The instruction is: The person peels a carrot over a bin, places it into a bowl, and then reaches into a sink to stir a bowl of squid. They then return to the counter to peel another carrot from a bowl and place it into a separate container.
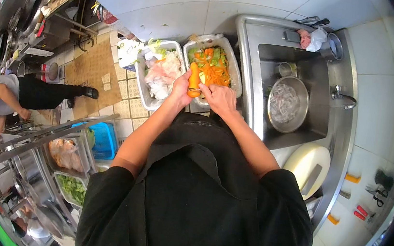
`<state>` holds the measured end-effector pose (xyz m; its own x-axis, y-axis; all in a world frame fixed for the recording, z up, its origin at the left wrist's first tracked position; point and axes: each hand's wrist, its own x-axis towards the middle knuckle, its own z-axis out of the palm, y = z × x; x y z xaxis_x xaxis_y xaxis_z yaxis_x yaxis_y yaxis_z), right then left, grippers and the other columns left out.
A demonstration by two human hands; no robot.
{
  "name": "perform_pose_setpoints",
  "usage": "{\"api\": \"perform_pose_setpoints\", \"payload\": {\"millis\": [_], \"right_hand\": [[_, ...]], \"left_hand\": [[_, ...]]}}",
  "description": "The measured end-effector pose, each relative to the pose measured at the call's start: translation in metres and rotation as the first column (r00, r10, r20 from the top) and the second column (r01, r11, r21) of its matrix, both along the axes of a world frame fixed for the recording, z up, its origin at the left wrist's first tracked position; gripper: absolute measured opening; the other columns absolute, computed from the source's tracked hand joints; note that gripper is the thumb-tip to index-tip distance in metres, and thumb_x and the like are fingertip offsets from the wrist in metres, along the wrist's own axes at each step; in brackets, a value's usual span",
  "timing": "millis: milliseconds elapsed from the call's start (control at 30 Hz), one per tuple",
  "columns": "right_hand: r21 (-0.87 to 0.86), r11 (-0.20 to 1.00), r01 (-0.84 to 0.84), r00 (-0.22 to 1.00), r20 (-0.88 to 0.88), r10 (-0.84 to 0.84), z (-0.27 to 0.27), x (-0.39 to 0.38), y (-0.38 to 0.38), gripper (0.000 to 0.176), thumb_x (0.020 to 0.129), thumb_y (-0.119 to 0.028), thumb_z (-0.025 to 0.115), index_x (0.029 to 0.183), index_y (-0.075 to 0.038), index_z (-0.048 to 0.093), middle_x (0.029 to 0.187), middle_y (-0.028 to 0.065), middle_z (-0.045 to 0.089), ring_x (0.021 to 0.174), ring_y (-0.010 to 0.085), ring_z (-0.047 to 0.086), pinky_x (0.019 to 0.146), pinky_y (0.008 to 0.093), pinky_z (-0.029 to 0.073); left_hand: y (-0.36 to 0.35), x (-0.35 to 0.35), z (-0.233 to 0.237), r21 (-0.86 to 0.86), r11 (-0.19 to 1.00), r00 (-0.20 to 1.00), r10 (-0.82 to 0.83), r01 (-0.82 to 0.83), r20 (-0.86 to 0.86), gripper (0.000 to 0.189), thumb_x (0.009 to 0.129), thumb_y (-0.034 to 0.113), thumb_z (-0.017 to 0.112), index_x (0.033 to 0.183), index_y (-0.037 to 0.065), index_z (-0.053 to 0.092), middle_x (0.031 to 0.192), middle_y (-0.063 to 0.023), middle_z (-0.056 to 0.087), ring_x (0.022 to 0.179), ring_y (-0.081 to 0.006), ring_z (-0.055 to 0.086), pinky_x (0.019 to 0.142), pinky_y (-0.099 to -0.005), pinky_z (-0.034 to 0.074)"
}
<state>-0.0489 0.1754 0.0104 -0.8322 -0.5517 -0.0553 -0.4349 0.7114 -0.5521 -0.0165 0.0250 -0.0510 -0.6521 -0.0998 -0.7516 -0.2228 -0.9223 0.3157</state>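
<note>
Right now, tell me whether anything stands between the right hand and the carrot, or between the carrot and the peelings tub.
Only the peeler sits between the right hand and the carrot, near the carrot's lower end. Nothing visible blocks the carrot from the tub.

From the left hand (182,86), the white plastic tub of pale scraps (140,78) blocks low passage at 10 o'clock; the white plastic tub of orange peelings (236,68) does at 2. Room opens over patterned floor tiles (135,108) at 8. The stainless-steel sink rim (247,75) bars 3.
</note>
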Motion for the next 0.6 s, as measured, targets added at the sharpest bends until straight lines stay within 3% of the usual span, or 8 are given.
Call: {"api": "perform_pose_setpoints", "payload": {"millis": [67,167,300,400,467,600], "right_hand": [[0.022,1.0,-0.01,1.0,0.009,0.01,0.0,-0.001,0.0,0.062,0.09,-0.057,0.047,0.061,-0.006,0.067,0.058,0.018,0.061,0.059,0.0376,0.063,0.057,0.047,0.049],[0.121,0.993,0.009,0.999,0.044,-0.015,-0.035,-0.016,-0.007,0.068,0.091,-0.06,0.041,0.066,-0.003,0.069,0.064,0.0209,0.064,0.064,0.0388,0.065,0.06,0.0463,0.051],[0.267,0.958,0.104,0.971,0.18,-0.155,-0.04,-0.082,-0.02,0.076,0.091,-0.065,0.033,0.077,-0.001,0.072,0.078,0.0233,0.067,0.078,0.0391,0.067,0.07,0.0466,0.052],[0.357,0.923,0.139,0.965,0.162,-0.208,-0.029,-0.112,-0.015,0.078,0.09,-0.067,0.031,0.083,-0.002,0.072,0.089,0.0237,0.068,0.088,0.0384,0.066,0.078,0.0471,0.05],[0.361,0.914,0.186,0.947,0.181,-0.265,-0.012,-0.124,-0.014,0.078,0.089,-0.069,0.031,0.087,-0.004,0.073,0.099,0.025,0.066,0.096,0.0385,0.063,0.085,0.0475,0.048],[0.264,0.945,0.195,0.967,0.111,-0.23,0.003,-0.093,-0.009,0.072,0.092,-0.064,0.033,0.076,-0.004,0.072,0.079,0.022,0.067,0.08,0.0373,0.066,0.072,0.0474,0.05]], "left_hand": [[-0.001,0.0,-0.005,0.005,1.0,1.0,-0.012,0.012,0.0,0.031,0.101,0.032,0.04,0.11,0.004,0.05,0.086,-0.0096,0.057,0.073,-0.0224,0.056,0.066,-0.0372,0.049],[0.0,0.002,0.027,-0.141,0.979,0.987,-0.138,0.149,0.084,0.033,0.1,0.035,0.042,0.11,0.005,0.052,0.085,-0.0087,0.058,0.071,-0.0211,0.057,0.061,-0.0357,0.049],[0.004,0.016,0.045,-0.115,0.946,0.953,-0.3,0.302,0.034,0.038,0.098,0.04,0.046,0.112,0.005,0.054,0.081,-0.0072,0.059,0.071,-0.0195,0.058,0.057,-0.0351,0.049],[0.008,0.016,0.066,-0.148,0.936,0.945,-0.326,0.319,-0.027,0.039,0.098,0.039,0.047,0.11,0.002,0.054,0.084,-0.0098,0.06,0.069,-0.0211,0.059,0.058,-0.0363,0.051],[0.002,0.006,0.058,-0.198,0.94,0.96,-0.279,0.277,0.019,0.04,0.098,0.039,0.048,0.111,0.002,0.053,0.086,-0.0102,0.06,0.071,-0.0215,0.06,0.059,-0.0369,0.051],[-0.007,-0.005,0.037,-0.192,0.96,0.979,-0.198,0.204,0.05,0.038,0.099,0.037,0.046,0.115,0.003,0.052,0.091,-0.0115,0.059,0.076,-0.022,0.059,0.06,-0.0383,0.053]]}}
